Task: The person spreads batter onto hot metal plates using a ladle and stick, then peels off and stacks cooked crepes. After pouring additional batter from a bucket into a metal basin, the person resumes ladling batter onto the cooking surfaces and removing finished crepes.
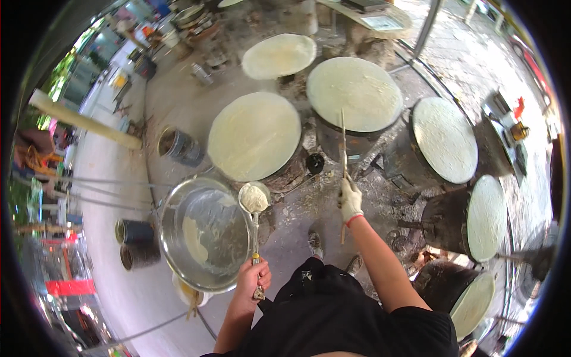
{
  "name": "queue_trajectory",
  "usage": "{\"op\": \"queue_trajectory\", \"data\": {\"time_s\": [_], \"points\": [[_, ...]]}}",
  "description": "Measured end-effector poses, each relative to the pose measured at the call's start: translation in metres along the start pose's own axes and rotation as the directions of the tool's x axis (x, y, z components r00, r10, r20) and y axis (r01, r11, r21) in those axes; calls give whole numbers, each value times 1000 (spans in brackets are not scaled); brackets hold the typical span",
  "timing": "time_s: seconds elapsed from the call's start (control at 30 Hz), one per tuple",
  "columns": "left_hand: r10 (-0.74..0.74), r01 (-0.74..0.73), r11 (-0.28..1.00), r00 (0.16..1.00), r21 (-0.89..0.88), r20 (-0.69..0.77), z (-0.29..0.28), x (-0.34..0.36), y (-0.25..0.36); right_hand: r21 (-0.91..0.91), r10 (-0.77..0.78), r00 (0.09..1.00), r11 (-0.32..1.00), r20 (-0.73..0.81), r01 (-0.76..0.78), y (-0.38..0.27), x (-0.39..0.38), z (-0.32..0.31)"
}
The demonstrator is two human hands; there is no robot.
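My bare left hand point(254, 277) is closed round the handle of a long metal ladle point(256, 233). Pale batter point(254, 198) fills the ladle's bowl, which is over the right rim of a wide metal basin point(165, 235). More batter lies in the basin's bottom. In a white glove with a red cuff, my right hand point(350, 200) grips a thin wooden stick point(343, 146). The stick's far end overlaps the near edge of a round griddle point(355, 89) coated in pale batter. Left of it, another coated griddle point(254, 135) sits just beyond the basin.
More round griddles on drum stoves curve down the right side, such as one griddle point(445, 140) and another point(486, 218). Dark buckets point(180, 146) stand left of the stoves. A metal pole point(427, 30) rises at the upper right; hoses cross the floor.
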State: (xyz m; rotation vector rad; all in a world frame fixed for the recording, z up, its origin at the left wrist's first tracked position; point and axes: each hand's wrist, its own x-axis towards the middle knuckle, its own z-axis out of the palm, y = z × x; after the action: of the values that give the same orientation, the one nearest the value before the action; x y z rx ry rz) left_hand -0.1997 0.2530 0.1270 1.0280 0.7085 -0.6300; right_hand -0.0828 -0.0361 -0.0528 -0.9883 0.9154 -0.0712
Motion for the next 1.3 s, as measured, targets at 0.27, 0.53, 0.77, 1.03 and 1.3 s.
{"op": "queue_trajectory", "data": {"time_s": [0.27,0.53,0.77,1.03,1.3], "points": [[-178,112,964,947,243,269,62,43,-2,-204,-269,889,957,-371,205,-2,-106,-241],[-482,219,818,766,532,425,197,20,-96,21,-73,244,931,-967,364,43,-275,-508],[-616,232,704,669,671,416,270,-44,-214,134,157,-241,985,-958,111,57,-388,-717],[-724,263,581,599,770,342,332,-103,-306,238,273,-148,947,-951,216,44,-364,-796],[-731,116,469,608,876,310,360,-125,-338,-47,114,-173,693,-978,720,-2,-387,-779]]}}
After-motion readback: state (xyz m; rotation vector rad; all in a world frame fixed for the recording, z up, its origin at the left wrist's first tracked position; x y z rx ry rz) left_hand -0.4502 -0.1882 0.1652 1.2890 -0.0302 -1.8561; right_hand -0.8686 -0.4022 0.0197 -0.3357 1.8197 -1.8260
